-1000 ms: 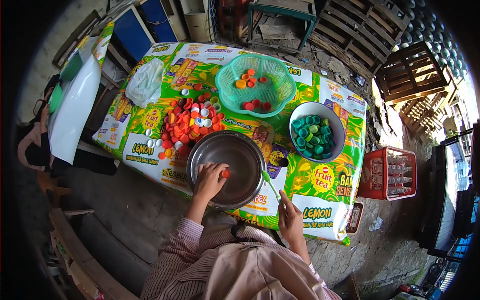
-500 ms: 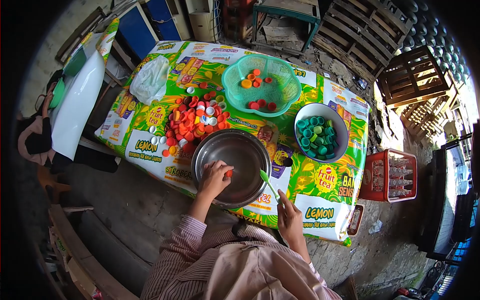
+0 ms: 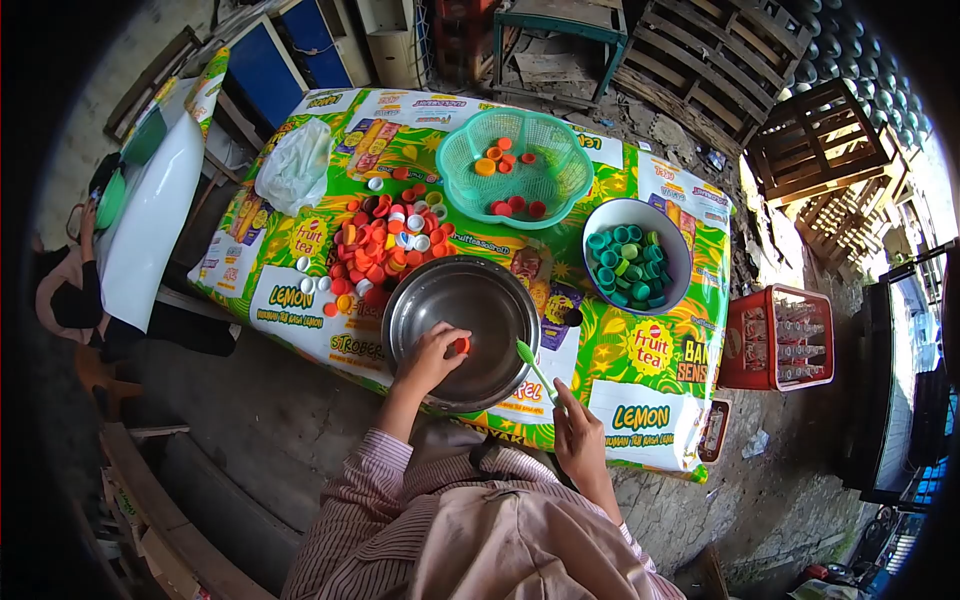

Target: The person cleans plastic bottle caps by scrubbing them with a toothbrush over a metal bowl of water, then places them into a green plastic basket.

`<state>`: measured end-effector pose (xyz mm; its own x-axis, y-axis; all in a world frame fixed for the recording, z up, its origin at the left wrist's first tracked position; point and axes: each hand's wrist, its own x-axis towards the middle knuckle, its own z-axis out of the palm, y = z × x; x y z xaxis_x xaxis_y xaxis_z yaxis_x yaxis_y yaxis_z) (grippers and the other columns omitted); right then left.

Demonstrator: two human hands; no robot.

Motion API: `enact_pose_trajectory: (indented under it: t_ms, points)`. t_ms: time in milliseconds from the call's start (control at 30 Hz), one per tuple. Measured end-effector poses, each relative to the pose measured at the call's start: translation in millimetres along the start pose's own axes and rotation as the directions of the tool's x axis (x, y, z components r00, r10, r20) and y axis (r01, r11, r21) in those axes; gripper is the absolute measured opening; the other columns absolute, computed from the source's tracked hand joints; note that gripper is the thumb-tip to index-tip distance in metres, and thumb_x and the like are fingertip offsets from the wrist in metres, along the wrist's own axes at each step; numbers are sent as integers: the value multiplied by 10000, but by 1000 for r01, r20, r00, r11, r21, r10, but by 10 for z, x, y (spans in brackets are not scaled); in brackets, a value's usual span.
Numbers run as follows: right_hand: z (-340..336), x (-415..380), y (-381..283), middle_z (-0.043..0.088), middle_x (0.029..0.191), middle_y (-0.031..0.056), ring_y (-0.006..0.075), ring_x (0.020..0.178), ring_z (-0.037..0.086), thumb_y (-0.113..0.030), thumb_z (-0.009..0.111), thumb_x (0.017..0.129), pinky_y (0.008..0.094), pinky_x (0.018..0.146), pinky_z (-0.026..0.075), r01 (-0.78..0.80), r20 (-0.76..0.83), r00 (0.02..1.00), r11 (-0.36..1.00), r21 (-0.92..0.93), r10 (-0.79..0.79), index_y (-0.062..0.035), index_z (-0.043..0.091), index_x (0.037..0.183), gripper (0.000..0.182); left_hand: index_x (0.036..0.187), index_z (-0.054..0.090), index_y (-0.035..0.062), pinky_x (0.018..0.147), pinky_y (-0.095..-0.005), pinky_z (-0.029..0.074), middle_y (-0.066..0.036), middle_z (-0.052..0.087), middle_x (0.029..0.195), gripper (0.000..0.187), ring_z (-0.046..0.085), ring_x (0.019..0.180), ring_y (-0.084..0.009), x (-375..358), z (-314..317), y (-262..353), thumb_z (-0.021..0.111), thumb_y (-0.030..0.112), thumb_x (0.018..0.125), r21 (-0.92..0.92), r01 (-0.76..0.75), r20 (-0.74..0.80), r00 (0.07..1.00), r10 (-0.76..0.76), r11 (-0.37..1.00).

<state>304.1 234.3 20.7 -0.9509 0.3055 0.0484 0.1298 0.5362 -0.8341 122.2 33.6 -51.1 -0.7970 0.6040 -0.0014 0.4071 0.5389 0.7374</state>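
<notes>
Over the near left side of a round metal basin [image 3: 490,372], my left hand [image 3: 433,357] is closed on an orange-red bottle cap [image 3: 461,345]. My right hand [image 3: 578,425] grips the handle of a slim light green toothbrush [image 3: 538,373], its head pointing up and left over the basin's right rim. Beyond the basin lies a pile of red, orange and white bottle caps [image 3: 375,250]. A mint green plastic basket [image 3: 570,190] behind holds several red and orange caps. To the right, a white bowl [image 3: 672,222] contains green and teal caps.
A printed cloth [image 3: 640,430] covers the table. A white plastic bag [image 3: 295,168] lies at its back left. On the floor at right stands a red crate [image 3: 750,340] of glass bottles. Another person's arm [image 3: 88,225] is at far left, beside a white surface.
The view has shifted slightly. My left hand has turned a little, so more of the cap shows. The toothbrush stays in my right hand in nearly the same place.
</notes>
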Motion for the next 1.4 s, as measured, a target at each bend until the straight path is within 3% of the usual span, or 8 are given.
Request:
enact_pose_trajectory:
  t_ms: [300,500,567,600,700,900,1300,1400]
  points:
    - [17,28,-10,634,871,207,248,563,601,-8,511,865,326,542,466,15,-3,1000,1000,-5,-15,-115,487,1285,434,974,613,86,831,-392,444,-84,584,952,317,555,945,-299,19,19,-13,731,106,681,128,106,-21,994,-104,986]
    - [94,92,5,638,907,214,275,591,619,-31,503,876,352,555,479,14,34,999,1000,2,-14,-127,480,1293,429,959,610,66,811,-367,462,-79,612,955,235,583,898,-268,15,-12,44,692,121,746,219,-7,-96,995,29,976]
    - [119,123,-3,639,920,216,281,601,624,-40,501,881,357,559,482,19,40,999,1000,-17,-18,-129,479,1294,423,992,611,62,741,-304,486,-67,642,917,189,617,828,-204,49,-11,-19,639,141,823,-313,212,-15,974,-228,926]
    - [129,156,-23,638,933,218,295,623,633,-48,502,884,368,568,488,8,57,998,999,-31,-6,-129,479,1293,418,1042,593,36,669,-232,483,-26,652,916,183,617,797,-90,60,-46,-37,555,156,909,-332,166,6,985,-174,928]
    - [166,285,-80,637,948,220,322,676,642,-67,507,886,386,585,496,9,83,997,997,-72,-3,-134,476,1295,415,1015,601,25,662,-227,494,-26,660,883,177,629,797,-98,44,-51,6,563,159,905,-557,335,87,933,-348,760]
    - [283,419,-206,636,920,208,363,740,634,-92,525,872,407,601,498,2,243,968,974,-225,55,-163,464,1313,451,1211,533,21,701,-224,520,-69,654,966,310,642,879,-126,38,-77,177,531,140,924,-695,358,156,922,-356,624]
    - [537,415,-314,608,786,265,394,683,612,-31,515,865,411,587,472,-108,206,976,982,153,75,-104,449,1320,466,1287,450,48,926,-320,471,-87,562,1171,340,578,1041,-178,-18,-337,62,454,123,955,-950,298,287,951,-117,95]
    - [559,384,-375,602,773,264,387,667,613,-37,522,864,403,578,471,-37,110,993,998,50,31,-108,444,1325,473,1269,465,49,940,-321,465,-83,560,1171,323,565,1060,-181,-15,-364,40,456,101,950,-954,299,295,951,-91,33]
